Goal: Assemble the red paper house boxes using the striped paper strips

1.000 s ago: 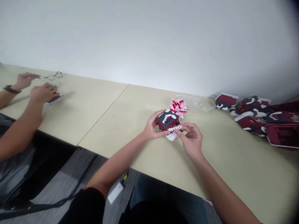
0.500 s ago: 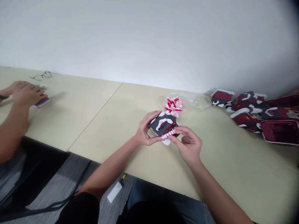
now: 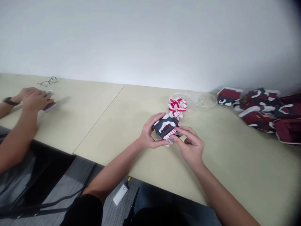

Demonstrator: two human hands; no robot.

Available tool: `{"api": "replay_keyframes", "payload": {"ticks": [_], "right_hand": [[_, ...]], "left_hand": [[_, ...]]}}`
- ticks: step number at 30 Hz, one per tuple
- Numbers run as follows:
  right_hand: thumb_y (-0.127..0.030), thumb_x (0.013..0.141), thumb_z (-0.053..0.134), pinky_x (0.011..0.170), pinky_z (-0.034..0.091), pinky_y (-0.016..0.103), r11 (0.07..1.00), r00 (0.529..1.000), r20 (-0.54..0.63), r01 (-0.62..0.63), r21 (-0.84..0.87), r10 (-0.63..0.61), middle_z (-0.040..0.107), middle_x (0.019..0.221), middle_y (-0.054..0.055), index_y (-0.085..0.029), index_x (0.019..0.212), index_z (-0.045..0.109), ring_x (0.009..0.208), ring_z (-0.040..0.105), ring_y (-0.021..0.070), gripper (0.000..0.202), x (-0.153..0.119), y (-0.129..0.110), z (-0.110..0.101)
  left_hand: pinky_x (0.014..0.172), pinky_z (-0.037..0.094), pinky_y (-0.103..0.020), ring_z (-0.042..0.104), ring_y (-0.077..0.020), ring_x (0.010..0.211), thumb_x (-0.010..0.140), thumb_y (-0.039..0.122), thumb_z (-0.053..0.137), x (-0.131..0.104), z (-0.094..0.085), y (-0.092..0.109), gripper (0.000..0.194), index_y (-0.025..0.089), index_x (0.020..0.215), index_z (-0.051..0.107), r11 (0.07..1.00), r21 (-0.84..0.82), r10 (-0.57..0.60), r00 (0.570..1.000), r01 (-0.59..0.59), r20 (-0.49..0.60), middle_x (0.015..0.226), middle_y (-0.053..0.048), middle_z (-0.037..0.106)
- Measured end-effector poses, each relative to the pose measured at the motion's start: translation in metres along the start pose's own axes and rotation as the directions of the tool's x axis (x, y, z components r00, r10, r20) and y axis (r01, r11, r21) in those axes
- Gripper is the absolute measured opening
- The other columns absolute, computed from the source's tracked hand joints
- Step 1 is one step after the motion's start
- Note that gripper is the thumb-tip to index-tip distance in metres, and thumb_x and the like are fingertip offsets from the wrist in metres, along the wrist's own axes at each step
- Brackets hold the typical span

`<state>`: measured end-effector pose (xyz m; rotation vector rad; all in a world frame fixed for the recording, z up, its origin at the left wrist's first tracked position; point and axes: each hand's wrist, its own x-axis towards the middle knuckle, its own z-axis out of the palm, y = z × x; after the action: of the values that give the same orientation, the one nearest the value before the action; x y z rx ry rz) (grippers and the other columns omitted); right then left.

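My left hand (image 3: 150, 131) is closed around a small toy house (image 3: 162, 127) with a dark grey roof, white snow-like trim and dark red walls. It is held tilted just above the table, roof toward me. A white piece with red stripes (image 3: 169, 134) lies along the house's lower roof edge, pinched between thumb and fingers of my right hand (image 3: 191, 142). Right behind the house, a pile of similar red-and-white striped pieces (image 3: 177, 105) sits in and spills from a clear plastic shell (image 3: 169, 98).
Another clear round shell (image 3: 203, 102) stands beside the pile. More red houses (image 3: 258, 117) crowd the table's right end. At far left, a co-worker's hands (image 3: 35, 99) hold a dark red piece near eyeglasses (image 3: 49, 82). A white device (image 3: 120, 194) is below the table's front edge.
The view has shifted slightly, so the surroundings appear moved right. The striped piece now sits closer against the roof edge, and the house is turned a little. Both hands keep their grip.
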<state>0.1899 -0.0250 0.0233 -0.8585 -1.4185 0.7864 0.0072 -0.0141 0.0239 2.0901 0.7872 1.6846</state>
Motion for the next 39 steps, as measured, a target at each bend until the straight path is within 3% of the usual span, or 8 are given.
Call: {"api": "replay_keyframes", "payload": {"ticks": [4, 10, 15, 25, 31, 35, 39], "right_hand": [[-0.034, 0.076, 0.08, 0.072, 0.058, 0.034, 0.998, 0.999, -0.054, -0.004, -0.061, 0.001, 0.072, 0.101, 0.006, -0.028, 0.102, 0.079, 0.086, 0.068, 0.0203, 0.027, -0.004, 0.007, 0.003], [-0.035, 0.083, 0.074, 0.087, 0.053, 0.042, 0.974, 0.99, -0.01, 0.135, -0.18, -0.139, 0.072, 0.105, 0.008, -0.029, 0.11, 0.077, 0.094, 0.068, 0.0229, 0.028, -0.006, 0.025, 0.005], [-0.038, 0.087, 0.069, 0.088, 0.053, 0.041, 0.967, 0.99, 0.01, 0.138, -0.214, -0.139, 0.071, 0.108, 0.009, -0.026, 0.117, 0.074, 0.097, 0.068, 0.0229, 0.033, -0.005, 0.034, 0.008], [-0.038, 0.089, 0.065, 0.094, 0.053, 0.041, 0.979, 0.994, 0.021, 0.112, -0.17, -0.11, 0.07, 0.114, 0.01, -0.023, 0.118, 0.073, 0.104, 0.066, 0.0229, 0.034, -0.003, 0.038, 0.012], [-0.041, 0.088, 0.065, 0.097, 0.049, 0.042, 0.988, 1.0, 0.012, -0.002, -0.151, 0.004, 0.07, 0.116, 0.009, -0.021, 0.117, 0.07, 0.106, 0.063, 0.0223, 0.035, -0.003, 0.047, 0.013], [-0.045, 0.087, 0.065, 0.096, 0.048, 0.041, 0.988, 0.998, 0.004, -0.061, -0.138, 0.062, 0.07, 0.114, 0.01, -0.02, 0.111, 0.071, 0.106, 0.063, 0.0223, 0.035, -0.001, 0.047, 0.012], [-0.049, 0.084, 0.067, 0.086, 0.048, 0.037, 0.977, 0.988, -0.029, -0.152, -0.147, 0.149, 0.07, 0.112, 0.009, -0.02, 0.11, 0.071, 0.098, 0.063, 0.0209, 0.039, -0.002, 0.05, 0.011]], "left_hand": [[0.117, 0.046, -0.044, 0.056, -0.0271, 0.131, 0.069, 0.044, 0.084, -0.005, 0.004, -0.002, 0.086, 0.025, 0.143, 0.045, 0.996, -0.023, -0.084, 0.996, 0.084, -0.021, 0.139, -0.016, 0.055], [0.118, 0.045, -0.042, 0.056, -0.0256, 0.13, 0.068, 0.044, 0.085, -0.012, 0.007, -0.008, 0.084, 0.023, 0.14, 0.047, 0.984, -0.055, -0.169, 0.984, 0.166, -0.051, 0.14, -0.015, 0.055], [0.117, 0.045, -0.041, 0.057, -0.0248, 0.128, 0.069, 0.049, 0.082, -0.014, 0.01, -0.011, 0.083, 0.02, 0.139, 0.047, 0.96, -0.067, -0.277, 0.959, 0.273, -0.066, 0.138, -0.015, 0.055], [0.116, 0.045, -0.041, 0.054, -0.0235, 0.129, 0.071, 0.049, 0.081, -0.014, 0.019, -0.014, 0.077, 0.021, 0.135, 0.05, 0.97, 0.023, -0.236, 0.96, 0.242, -0.15, 0.136, -0.014, 0.055], [0.114, 0.046, -0.04, 0.056, -0.0228, 0.124, 0.071, 0.047, 0.08, -0.016, 0.024, -0.013, 0.079, 0.021, 0.137, 0.046, 0.952, 0.001, -0.299, 0.936, 0.305, -0.187, 0.134, -0.012, 0.054], [0.117, 0.044, -0.042, 0.055, -0.0234, 0.126, 0.074, 0.049, 0.078, -0.018, 0.028, -0.015, 0.081, 0.021, 0.14, 0.041, 0.927, -0.032, -0.373, 0.915, 0.373, -0.157, 0.138, -0.013, 0.052], [0.118, 0.042, -0.044, 0.053, -0.0242, 0.128, 0.075, 0.048, 0.077, -0.02, 0.029, -0.02, 0.081, 0.021, 0.142, 0.038, 0.929, -0.025, -0.37, 0.921, 0.37, -0.123, 0.14, -0.013, 0.049]]}}
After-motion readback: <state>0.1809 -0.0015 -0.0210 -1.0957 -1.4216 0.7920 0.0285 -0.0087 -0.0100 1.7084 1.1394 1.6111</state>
